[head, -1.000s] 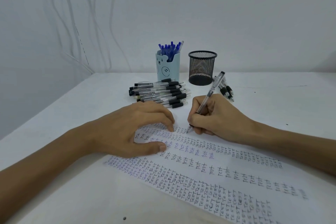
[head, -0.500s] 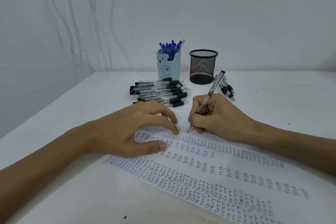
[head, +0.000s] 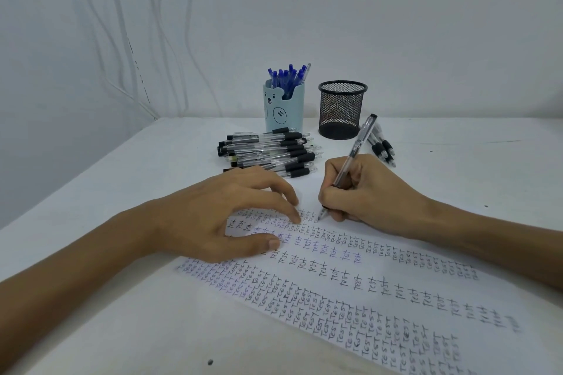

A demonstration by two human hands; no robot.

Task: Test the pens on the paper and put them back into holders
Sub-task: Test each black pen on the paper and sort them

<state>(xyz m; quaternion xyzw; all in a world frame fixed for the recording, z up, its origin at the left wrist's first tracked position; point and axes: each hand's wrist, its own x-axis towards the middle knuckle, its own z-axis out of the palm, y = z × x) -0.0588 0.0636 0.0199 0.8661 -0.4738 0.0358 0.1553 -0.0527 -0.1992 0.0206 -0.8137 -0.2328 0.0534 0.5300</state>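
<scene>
A white paper (head: 350, 298) covered with rows of handwritten "TEST" lies across the table. My right hand (head: 362, 192) grips a clear black pen (head: 355, 149), whose tip touches the paper's upper left part. My left hand (head: 222, 216) rests on the paper's left end, fingertips and thumb pressing it flat. Behind the hands lies a pile of black pens (head: 271, 151). A light blue bear holder (head: 283, 108) holds several blue pens. A black mesh holder (head: 341, 109) stands to its right, and I see no pens sticking out of it.
A few more black pens (head: 382, 148) lie on the table right of the mesh holder, behind my right hand. White cables hang down the wall (head: 122, 39) at the back left. The white table (head: 91, 192) meets the wall behind the holders.
The pen tip and my right hand have shifted only slightly on the paper while writing. My left hand keeps the paper flat in nearly the same place.
</scene>
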